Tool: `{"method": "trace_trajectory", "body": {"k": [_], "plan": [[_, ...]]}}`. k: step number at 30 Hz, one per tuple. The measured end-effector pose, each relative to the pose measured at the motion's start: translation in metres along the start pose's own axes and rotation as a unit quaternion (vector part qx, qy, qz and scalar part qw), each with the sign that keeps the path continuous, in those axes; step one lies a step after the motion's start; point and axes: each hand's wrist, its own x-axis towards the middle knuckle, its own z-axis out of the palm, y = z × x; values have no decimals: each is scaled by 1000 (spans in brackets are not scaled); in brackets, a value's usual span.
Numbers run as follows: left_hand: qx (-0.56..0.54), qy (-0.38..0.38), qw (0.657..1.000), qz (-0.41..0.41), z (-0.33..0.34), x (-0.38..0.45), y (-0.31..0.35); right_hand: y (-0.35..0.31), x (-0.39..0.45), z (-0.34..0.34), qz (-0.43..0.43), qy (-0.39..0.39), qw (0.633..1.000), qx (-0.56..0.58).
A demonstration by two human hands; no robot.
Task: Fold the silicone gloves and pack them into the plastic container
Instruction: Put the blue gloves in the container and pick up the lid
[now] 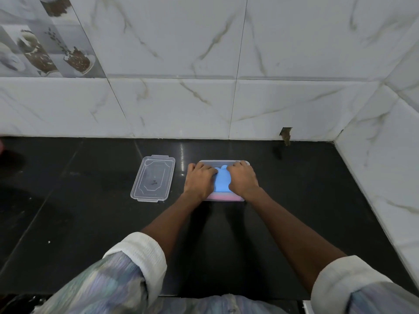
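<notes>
A clear plastic container point(223, 162) stands on the black counter, right of centre. Inside it lies a folded blue silicone glove point(221, 182), with a pink glove point(221, 196) showing under it at the near edge. My left hand point(199, 180) lies on the left side of the blue glove, fingers reaching to the container's far rim. My right hand point(243, 179) lies on the glove's right side in the same way. Both hands press down on it; their fingertips are bent over the far part of the box.
The container's clear lid point(153, 178) lies flat on the black counter point(90, 211) just left of the box. A marble-tiled wall point(204, 105) runs behind, and another closes the right side. A small hole point(286, 133) marks the wall's base.
</notes>
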Motion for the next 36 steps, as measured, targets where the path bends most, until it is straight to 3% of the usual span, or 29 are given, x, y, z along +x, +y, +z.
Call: {"method": "trace_trajectory", "body": {"k": [5,10,14,17,20,27,29,32,34,36], "plan": [[-138,114,981,-78,3,-26,-5,-18,-9,0,17,112,992,54],[-217,181,949,-139,4,-58,-26,-62,-8,-7,-32,99,985,135],[-155,111,947,-259,0,-72,-61,-108,-8,-7,-72,103,966,224],[-98,10,944,-316,3,-83,-87,-143,-6,-3,-91,58,957,269],[-39,-71,951,-300,10,-95,-103,-169,-3,5,-72,-19,953,295],[77,-87,979,-167,24,-113,-117,-180,-7,33,17,-140,932,333],[80,-45,981,-173,22,-115,-113,-178,-6,39,31,-134,927,349],[20,104,965,-241,3,-107,-107,-179,-3,36,58,-94,903,416],[-65,242,929,-273,-17,-95,-105,-181,1,28,79,-38,882,464],[-173,328,887,-277,-41,-81,-102,-184,3,19,105,25,858,501]]}}
